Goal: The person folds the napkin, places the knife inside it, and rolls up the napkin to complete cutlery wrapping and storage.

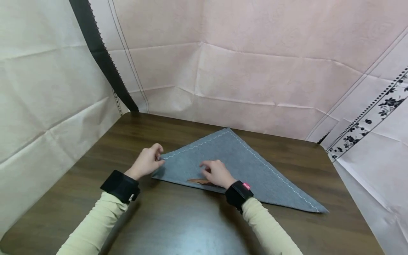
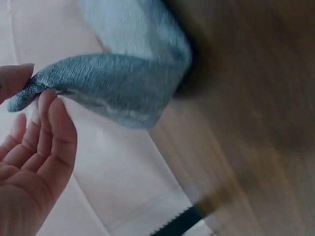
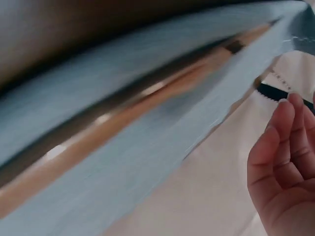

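Note:
A blue-grey cloth (image 1: 229, 159) with pale stitching along its edges lies folded in a large triangle on the table. My left hand (image 1: 147, 161) is at its left end. In the left wrist view, thumb and fingertips of the left hand (image 2: 42, 147) pinch a twisted corner of the cloth (image 2: 113, 81), lifted off the table. Over the middle of the cloth hovers my right hand (image 1: 217, 173), fingers loosely bent and holding nothing. A long brown object (image 3: 123, 118) with shiny spots shows in the cloth's fold; its kind is unclear. Only its brown part (image 1: 204, 182) appears in the head view.
The dark brown wooden table (image 1: 165, 219) has rounded far corners. Pale creased sheets (image 1: 271, 71) hang behind it and at both sides. A black strip (image 1: 105, 60) with a jagged edge runs down the left sheet to the table's back corner.

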`<state>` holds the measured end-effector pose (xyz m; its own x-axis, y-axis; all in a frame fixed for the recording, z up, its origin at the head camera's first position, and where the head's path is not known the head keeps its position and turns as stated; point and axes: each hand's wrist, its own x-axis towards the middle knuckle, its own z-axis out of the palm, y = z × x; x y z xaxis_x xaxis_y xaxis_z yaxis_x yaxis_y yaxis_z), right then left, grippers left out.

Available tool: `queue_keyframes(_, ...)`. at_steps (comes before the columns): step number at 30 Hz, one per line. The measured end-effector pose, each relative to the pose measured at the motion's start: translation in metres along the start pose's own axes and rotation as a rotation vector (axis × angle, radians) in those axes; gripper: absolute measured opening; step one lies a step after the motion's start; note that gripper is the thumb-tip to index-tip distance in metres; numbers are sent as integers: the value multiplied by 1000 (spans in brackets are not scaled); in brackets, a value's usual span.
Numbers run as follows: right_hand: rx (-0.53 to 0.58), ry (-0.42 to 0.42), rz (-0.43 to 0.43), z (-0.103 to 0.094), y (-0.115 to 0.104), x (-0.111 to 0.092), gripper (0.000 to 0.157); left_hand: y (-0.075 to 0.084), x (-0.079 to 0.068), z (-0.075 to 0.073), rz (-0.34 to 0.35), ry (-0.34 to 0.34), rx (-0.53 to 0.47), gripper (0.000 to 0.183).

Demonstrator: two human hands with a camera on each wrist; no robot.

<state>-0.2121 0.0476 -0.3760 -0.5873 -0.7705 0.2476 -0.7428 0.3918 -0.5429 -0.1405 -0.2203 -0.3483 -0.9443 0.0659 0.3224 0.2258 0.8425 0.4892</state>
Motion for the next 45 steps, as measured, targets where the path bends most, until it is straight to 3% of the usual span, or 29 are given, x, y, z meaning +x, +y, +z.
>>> queue_keyframes(4, 116, -77, 11, 13, -17, 26, 31, 9, 2, 20, 75, -49, 32, 34)
queue_keyframes(8, 219, -115, 14, 29, -30, 44, 28, 13, 2, 31, 146, -83, -2, 35)
queue_keyframes(12, 262, -91, 72, 40, -37, 52, 20, 12, 3, 38, 237, -83, -71, 33)
queue_keyframes(17, 283, -43, 158, 39, -42, 55, 19, 15, 6, 43, 249, -80, -89, 32)
queue_keyframes(22, 223, 23, 114, 40, -37, 53, 20, 23, 6, 45, 189, -142, -55, 39)
queue_keyframes(26, 227, 82, 140, 39, -33, 50, 16, 23, 4, 46, 146, -188, -28, 48)
queue_keyframes(30, 245, 126, 216, 30, -34, 46, 2, 17, 1, 45, 32, -219, 60, 59)
queue_keyframes(34, 245, 157, 237, 18, -34, 41, 12, 9, 1, 44, -127, -291, 144, 73)
queue_keyframes(38, 248, 202, 202, 7, -35, 34, 11, 3, 3, 41, -229, -391, 186, 78)
queue_keyframes(45, 242, 246, 98, -8, -37, 22, 11, -2, 3, 43, -281, -515, 237, 73)
